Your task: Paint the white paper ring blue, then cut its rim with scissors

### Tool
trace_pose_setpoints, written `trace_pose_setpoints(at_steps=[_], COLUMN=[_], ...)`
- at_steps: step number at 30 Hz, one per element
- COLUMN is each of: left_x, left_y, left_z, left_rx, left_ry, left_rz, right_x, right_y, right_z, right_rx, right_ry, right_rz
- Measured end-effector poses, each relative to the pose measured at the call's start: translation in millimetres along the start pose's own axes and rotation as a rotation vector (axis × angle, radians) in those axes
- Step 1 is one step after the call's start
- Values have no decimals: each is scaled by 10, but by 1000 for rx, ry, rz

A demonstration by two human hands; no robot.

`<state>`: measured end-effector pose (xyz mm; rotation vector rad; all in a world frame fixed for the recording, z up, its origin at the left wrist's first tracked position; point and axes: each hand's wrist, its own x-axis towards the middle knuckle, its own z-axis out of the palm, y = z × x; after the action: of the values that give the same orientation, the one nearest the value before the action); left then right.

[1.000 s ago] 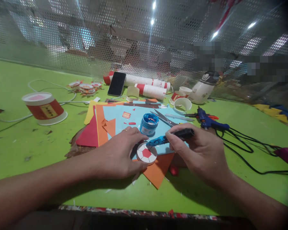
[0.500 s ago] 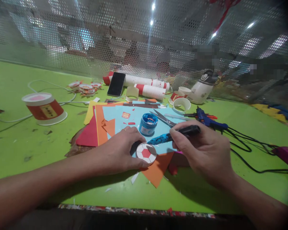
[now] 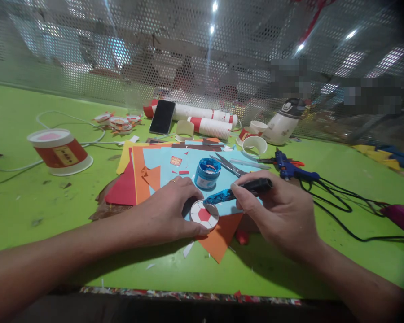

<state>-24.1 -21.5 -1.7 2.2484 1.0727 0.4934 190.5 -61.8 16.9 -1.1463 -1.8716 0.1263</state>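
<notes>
My left hand (image 3: 175, 206) grips the rim of a round white disc (image 3: 204, 216) drawn with a football pattern, its middle panel red. In my right hand (image 3: 279, 211) is a black paintbrush (image 3: 237, 190), its front part smeared thickly with blue paint. The brush's tip meets the upper part of the disc or hovers just over it; I cannot tell which. Right behind the disc stands a small open jar of blue paint (image 3: 208, 174), on sheets of light blue paper (image 3: 164, 157). An orange paper piece (image 3: 221, 237) lies under the disc's near side.
Scissors (image 3: 229, 165) lie beside the jar, with a blue glue gun (image 3: 294, 168) and its black cord farther right. A red-and-white paper cup (image 3: 60, 151) stands upside down at left. Behind are a phone (image 3: 162, 117), white paper tubes (image 3: 210, 127) and a white bottle (image 3: 284, 123).
The brush and my right hand have shifted slightly left along the disc's upper edge. My left hand keeps its hold on the disc.
</notes>
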Motion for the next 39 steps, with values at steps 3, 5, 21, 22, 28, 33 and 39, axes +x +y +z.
trace_pose_setpoints(at_steps=[3,5,21,22,28,33,39], left_x=[-3,-3,-2,-1,0,-13,-27], left_y=[-8,-2,16,20,21,16,23], left_z=[6,5,-5,-7,-1,-28,-96], left_rx=[2,9,7,10,30,42,21], left_ry=[3,6,2,1,-2,-27,-100], left_rz=[7,8,17,16,20,12,-4], right_x=[-3,-5,4,2,2,19,13], right_y=[-14,-19,-9,-8,-38,-43,-42], right_z=[-3,1,16,16,12,7,18], right_rx=[-2,13,79,97,90,60,73], right_ry=[-11,-24,-69,-80,-68,-56,-57], right_rz=[17,31,33,45,81,95,45])
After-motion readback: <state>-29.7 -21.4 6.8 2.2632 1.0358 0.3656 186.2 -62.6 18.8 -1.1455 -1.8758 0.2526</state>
